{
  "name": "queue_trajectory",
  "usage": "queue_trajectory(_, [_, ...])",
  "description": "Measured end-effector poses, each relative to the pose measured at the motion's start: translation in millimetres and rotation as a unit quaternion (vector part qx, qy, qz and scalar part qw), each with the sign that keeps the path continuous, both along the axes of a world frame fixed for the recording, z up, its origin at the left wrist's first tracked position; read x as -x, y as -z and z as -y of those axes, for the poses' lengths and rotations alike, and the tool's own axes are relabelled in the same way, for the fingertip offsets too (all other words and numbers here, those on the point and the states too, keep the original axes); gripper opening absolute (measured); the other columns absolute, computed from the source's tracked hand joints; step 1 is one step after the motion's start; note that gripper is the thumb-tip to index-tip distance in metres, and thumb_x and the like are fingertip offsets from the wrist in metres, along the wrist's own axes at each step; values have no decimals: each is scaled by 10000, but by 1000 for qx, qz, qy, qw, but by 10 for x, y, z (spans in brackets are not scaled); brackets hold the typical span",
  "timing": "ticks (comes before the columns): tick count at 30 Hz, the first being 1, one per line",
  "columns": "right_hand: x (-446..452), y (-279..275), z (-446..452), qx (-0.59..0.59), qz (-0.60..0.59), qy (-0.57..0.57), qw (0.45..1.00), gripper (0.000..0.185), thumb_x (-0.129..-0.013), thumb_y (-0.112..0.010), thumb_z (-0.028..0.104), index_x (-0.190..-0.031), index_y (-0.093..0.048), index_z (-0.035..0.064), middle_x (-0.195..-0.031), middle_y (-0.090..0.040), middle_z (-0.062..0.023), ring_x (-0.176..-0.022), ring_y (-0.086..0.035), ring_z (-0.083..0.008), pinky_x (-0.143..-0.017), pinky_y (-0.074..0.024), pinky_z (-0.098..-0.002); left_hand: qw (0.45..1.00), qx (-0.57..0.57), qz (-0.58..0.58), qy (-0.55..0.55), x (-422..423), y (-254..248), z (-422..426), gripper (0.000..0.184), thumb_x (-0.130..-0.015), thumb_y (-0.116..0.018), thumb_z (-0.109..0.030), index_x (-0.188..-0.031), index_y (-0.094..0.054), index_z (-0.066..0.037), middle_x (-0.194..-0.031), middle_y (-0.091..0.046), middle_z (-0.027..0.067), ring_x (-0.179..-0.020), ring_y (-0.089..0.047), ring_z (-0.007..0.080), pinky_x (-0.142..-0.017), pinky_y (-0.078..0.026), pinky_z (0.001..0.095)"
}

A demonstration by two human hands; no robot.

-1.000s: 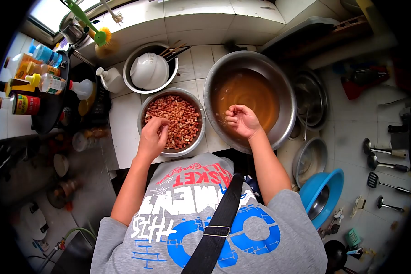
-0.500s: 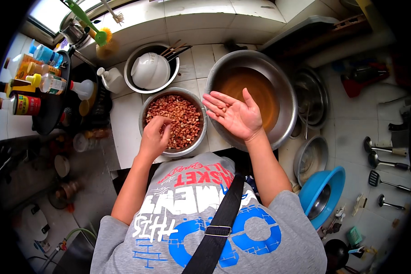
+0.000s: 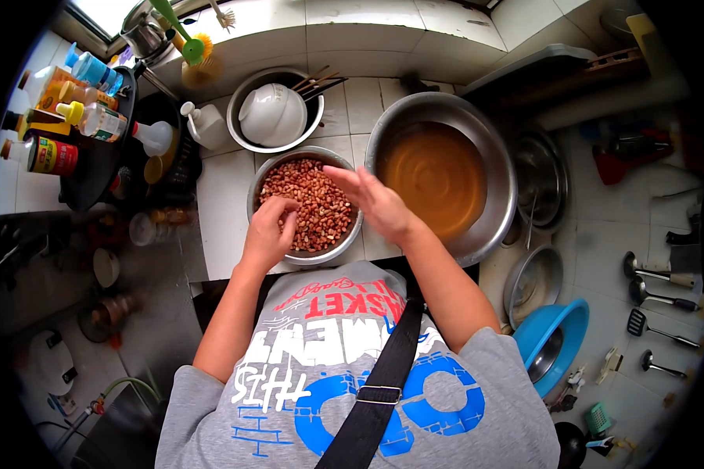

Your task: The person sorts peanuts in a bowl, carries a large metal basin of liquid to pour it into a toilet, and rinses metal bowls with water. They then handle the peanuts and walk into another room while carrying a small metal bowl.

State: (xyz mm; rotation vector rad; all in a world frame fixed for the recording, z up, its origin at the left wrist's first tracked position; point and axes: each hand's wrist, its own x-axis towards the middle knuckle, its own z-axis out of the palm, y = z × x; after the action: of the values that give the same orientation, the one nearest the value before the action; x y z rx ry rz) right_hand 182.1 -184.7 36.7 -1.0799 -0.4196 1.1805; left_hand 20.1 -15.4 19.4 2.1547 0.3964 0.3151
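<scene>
A metal bowl (image 3: 357,234) is filled with reddish-brown peanuts (image 3: 313,199). My left hand (image 3: 271,232) hangs over the bowl's left side, its fingers curled together; what they hold, if anything, is hidden. My right hand (image 3: 379,205) is tilted over the bowl's right rim with its fingers stretched out, and its palm is turned toward the peanuts. To the right stands a large metal basin (image 3: 502,195) of brownish water (image 3: 438,184), rippled in the middle.
Behind the peanut bowl, a metal basin (image 3: 235,129) holds a white bowl (image 3: 274,117) and chopsticks. Sauce bottles (image 3: 55,156) crowd a black tray on the left. A white pump bottle (image 3: 205,125) stands nearby. A blue basin (image 3: 575,328) and hanging ladles are at right.
My right hand went from curled over the water basin to open with a few peanuts on its palm, then left to the peanut bowl. The camera view has shifted slightly.
</scene>
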Motion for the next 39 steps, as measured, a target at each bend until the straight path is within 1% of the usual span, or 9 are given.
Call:
queue_trajectory(4, [-487,211,438,82,98,165,978,401,-1049,-399,321,-1235,-594,25,-1233,-623,-89,-1126,-591,-174,-905,-482,-318,1000,-12,1,1,41,47,-10,98,-862,-610,6,-959,-606,19,-898,-619,136,-777,-623,255,-668,-504,328])
queue_trajectory(9, [-1278,1051,1369,339,181,344,857,210,-968,-514,144,-1092,-651,45,-994,-681,-51,-859,-643,-110,-697,-517,-262,1000,-11,-9,3,26,58,20,90,-863,-608,9,-952,-601,20,-887,-611,132,-752,-616,243,-655,-501,324])
queue_trajectory(11, [-1401,1246,1604,436,212,344,805,216,-913,-564,139,-1084,-658,48,-972,-682,-84,-877,-655,-172,-746,-530,-309,1000,7,-20,-4,5,9,46,98,-848,-611,8,-945,-606,22,-874,-614,154,-766,-614,291,-709,-496,365])
queue_trajectory(14, [-1593,1620,1882,533,311,292,730,299,-878,-578,136,-1166,-631,77,-1167,-621,-146,-1071,-604,-288,-930,-484,-372,999,-30,-9,10,-2,2,48,89,-869,-607,14,-957,-598,22,-886,-607,123,-733,-614,218,-623,-500,304])
queue_trajectory(16, [-1626,1620,1925,616,354,262,653,353,-869,-574,132,-1217,-610,94,-1279,-561,-169,-1175,-549,-333,-1014,-437,-389,1000,-17,-20,-5,-13,-63,78,99,-854,-608,12,-952,-606,25,-881,-614,144,-754,-618,266,-678,-500,344])
queue_trajectory(19, [-1666,1649,1946,654,354,243,623,414,-861,-557,112,-1275,-575,101,-1377,-469,-180,-1258,-479,-348,-1053,-404,-387,999,-18,-29,-20,-5,-101,93,107,-846,-608,13,-952,-612,29,-877,-618,154,-759,-623,287,-701,-501,361])
queue_trajectory(30, [-1712,2032,1487,520,413,190,723,391,-797,-662,217,-1140,-626,32,-1091,-639,-211,-1085,-577,-384,-978,-451,-436,998,-26,-34,-42,40,-102,223,103,-851,-608,21,-954,-610,30,-870,-615,141,-730,-617,252,-660,-496,334])
queue_trajectory(33, [-1527,2023,1256,444,528,194,697,348,-790,-677,207,-1095,-633,45,-1078,-631,-198,-1041,-600,-364,-926,-476,-428,998,-43,-18,-34,32,-64,219,87,-863,-602,23,-950,-608,26,-862,-609,120,-707,-602,205,-622,-485,298])
queue_trajectory(39, [-1285,1833,858,367,538,101,752,413,-791,-683,180,-1161,-574,31,-1160,-556,-234,-1110,-539,-406,-967,-455,-447,998,-42,-22,-29,39,-45,211,97,-856,-606,21,-952,-606,25,-866,-608,136,-737,-610,245,-646,-492,323])
